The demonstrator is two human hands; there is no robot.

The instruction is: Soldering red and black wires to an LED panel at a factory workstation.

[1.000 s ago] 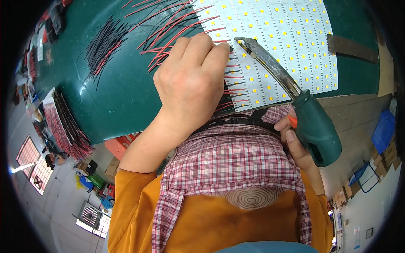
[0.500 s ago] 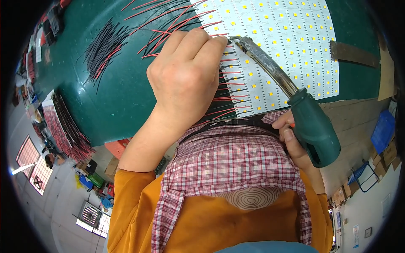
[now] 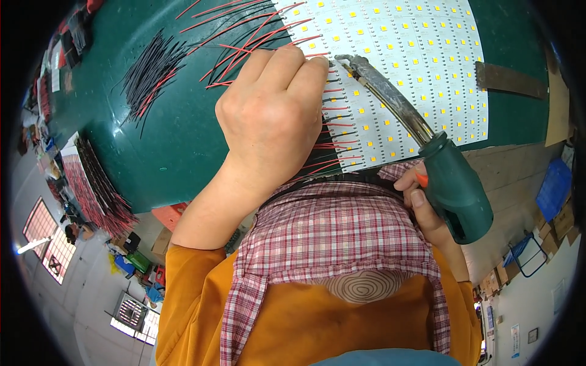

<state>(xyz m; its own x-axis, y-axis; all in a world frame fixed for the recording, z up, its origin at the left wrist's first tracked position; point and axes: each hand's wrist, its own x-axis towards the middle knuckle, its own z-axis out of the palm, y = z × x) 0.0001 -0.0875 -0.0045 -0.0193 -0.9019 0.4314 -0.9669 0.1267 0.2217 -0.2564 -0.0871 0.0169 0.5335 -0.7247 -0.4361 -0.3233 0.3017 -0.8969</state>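
Observation:
My left hand is closed in a pinch at the left edge of a white LED board dotted with small yellow chips. A thin wire appears to be held there, though the fingertips are hidden beneath the hand. Held in my right hand is a soldering iron with a green handle and an orange button. Its dark bent tip lies just right of my left fingers, over the board's edge pads. Short red and black wires stick out along that edge, below my left hand.
On the green table lie a pile of black wires and, at its left edge, a bundle of red and black wires. More red wires spread above my left hand. A flat metal strip touches the board's right side.
My left hand has shifted slightly right and down along the board's edge. The board has slid a little to the left. The iron stays nearly in place, its tip still near the edge pads.

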